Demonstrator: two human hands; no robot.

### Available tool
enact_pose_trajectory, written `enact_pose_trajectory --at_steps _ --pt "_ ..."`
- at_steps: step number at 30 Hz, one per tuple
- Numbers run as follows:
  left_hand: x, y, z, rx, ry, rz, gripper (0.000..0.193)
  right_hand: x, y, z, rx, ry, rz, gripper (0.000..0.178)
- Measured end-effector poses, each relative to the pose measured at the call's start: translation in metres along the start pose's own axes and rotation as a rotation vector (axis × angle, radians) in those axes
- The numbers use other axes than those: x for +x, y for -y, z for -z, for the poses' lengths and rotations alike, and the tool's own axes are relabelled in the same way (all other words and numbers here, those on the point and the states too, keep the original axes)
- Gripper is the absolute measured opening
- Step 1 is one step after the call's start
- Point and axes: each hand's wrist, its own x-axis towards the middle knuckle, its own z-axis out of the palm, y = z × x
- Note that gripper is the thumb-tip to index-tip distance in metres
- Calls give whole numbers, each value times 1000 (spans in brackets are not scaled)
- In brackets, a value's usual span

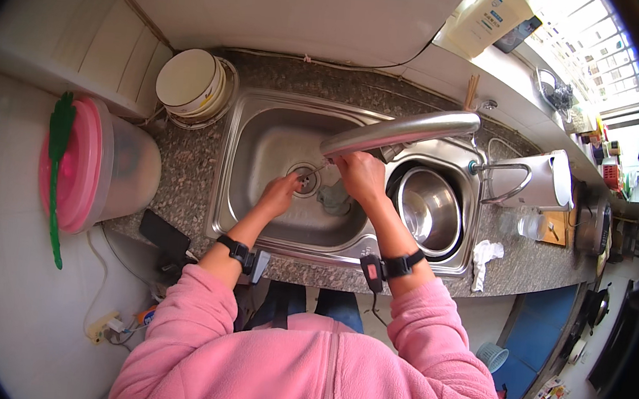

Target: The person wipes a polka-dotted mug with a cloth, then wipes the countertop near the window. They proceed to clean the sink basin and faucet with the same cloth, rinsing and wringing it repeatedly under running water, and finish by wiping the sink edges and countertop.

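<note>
Over the left basin of the steel sink (247, 192), both my hands are at work below the curved metal faucet (399, 134). My left hand (281, 194) is closed beside the drain (307, 181). A thin, light strip shows near its fingertips, too small to name. My right hand (362, 176) is closed right under the faucet's tip; its fingers are partly hidden, and what they hold cannot be made out. A wet grey-green cloth (335, 199) lies in the basin, just below my right hand.
Steel bowls (430, 210) fill the right basin. A white kettle (530, 180) and a crumpled white cloth (485, 255) are to the right. Stacked white containers (188, 83) stand at the back left; a pink-lidded bucket (127, 162) and a black flat object (164, 235) are at left.
</note>
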Motion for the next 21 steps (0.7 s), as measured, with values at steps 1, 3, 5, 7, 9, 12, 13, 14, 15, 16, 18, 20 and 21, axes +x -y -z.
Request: enact_pose_trajectory --at_steps 1,3,5,7,9,12,13,14,15,16,18,20,21 --pt "-8 13 0 123 -33 -4 14 -1 -4 8 45 17 -46 22" --pt "-18 36 -2 291 -64 89 8 -7 -12 9 159 -8 -203 24" --pt "-18 47 -6 387 -58 303 21 -12 -21 -7 468 -88 -368 23" --pt "-23 40 -13 345 -253 256 34 -15 -19 -40 -171 169 -132 20" --pt "-8 25 -10 328 -334 174 46 -19 -17 -61 -284 139 -77 17" --pt "-27 -8 -5 292 -173 82 56 -25 -3 -64 -129 22 -66 17" --pt "-21 -16 -2 249 -154 33 55 -29 4 -62 -26 3 -87 19" --pt "-20 -22 -1 211 -128 0 54 -31 10 -59 59 31 -148 23" --pt "-18 -25 3 233 -125 -106 35 -34 12 -58 166 85 -167 26" --pt "-17 -26 5 178 -28 37 30 -37 13 -59 308 102 -127 28" --pt "-16 -22 11 53 210 358 24 -45 5 -71 396 245 -303 31" --pt "-18 -17 14 -89 107 504 28 -54 -17 -93 487 244 -430 31" --pt "-21 -15 15 -176 109 632 30 -58 -29 -109 192 225 -338 29"
